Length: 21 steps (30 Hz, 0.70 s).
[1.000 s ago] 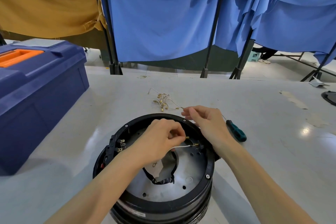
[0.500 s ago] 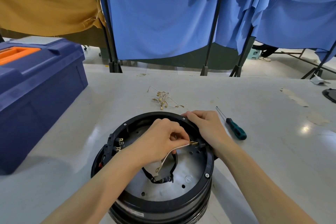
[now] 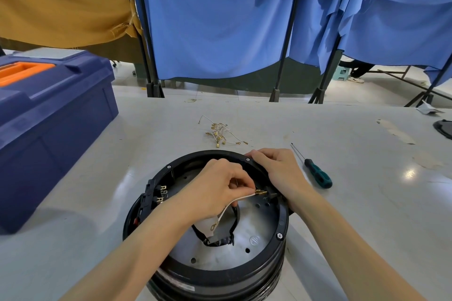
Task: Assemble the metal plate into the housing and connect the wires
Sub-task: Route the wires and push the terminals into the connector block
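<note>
Wire (image 3: 226,209) pinched at brass end by left hand (image 3: 215,188), against terminal on right inner wall of housing (image 3: 282,222). Metal plate (image 3: 259,225) seated inside. Right hand (image 3: 278,171) curled over rim, steadying. Risk: skewed push bends connector; dangling free end may snag.

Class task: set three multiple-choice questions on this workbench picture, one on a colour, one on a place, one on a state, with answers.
1. What colour is the toolbox body? A blue; B yellow; C red.
2. Where does the screwdriver lie? A on the toolbox; B on the table, right of the housing; C inside the housing.
3. What is the left hand doing? A lying flat; B holding the screwdriver; C pinching the white wire.
Answers: A, its walls are blue; B, it lies on bare tabletop; C, fingertips close on the wire.
</note>
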Available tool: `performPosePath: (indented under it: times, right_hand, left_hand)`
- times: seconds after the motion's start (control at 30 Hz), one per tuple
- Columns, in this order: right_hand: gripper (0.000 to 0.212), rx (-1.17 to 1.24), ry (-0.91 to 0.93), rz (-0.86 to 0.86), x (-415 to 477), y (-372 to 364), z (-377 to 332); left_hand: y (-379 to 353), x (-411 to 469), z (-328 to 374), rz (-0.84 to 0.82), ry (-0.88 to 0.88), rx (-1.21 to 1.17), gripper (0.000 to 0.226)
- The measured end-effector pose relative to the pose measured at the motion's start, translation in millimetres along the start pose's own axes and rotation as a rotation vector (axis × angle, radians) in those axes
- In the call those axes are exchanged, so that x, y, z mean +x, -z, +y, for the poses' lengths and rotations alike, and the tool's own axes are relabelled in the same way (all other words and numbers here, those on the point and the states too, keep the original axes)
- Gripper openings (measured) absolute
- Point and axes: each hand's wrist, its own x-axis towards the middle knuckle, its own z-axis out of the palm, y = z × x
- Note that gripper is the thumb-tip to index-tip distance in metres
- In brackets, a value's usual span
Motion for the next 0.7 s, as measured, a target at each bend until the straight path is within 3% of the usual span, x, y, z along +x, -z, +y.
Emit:
performPosePath:
  times: [0.7]
  right_hand:
    - [0.027,-0.101,-0.01,0.071,6.5,-4.7,3.8]
  left_hand:
    - [-4.7,0.2,4.2,-0.013,-0.045,-0.007,0.008]
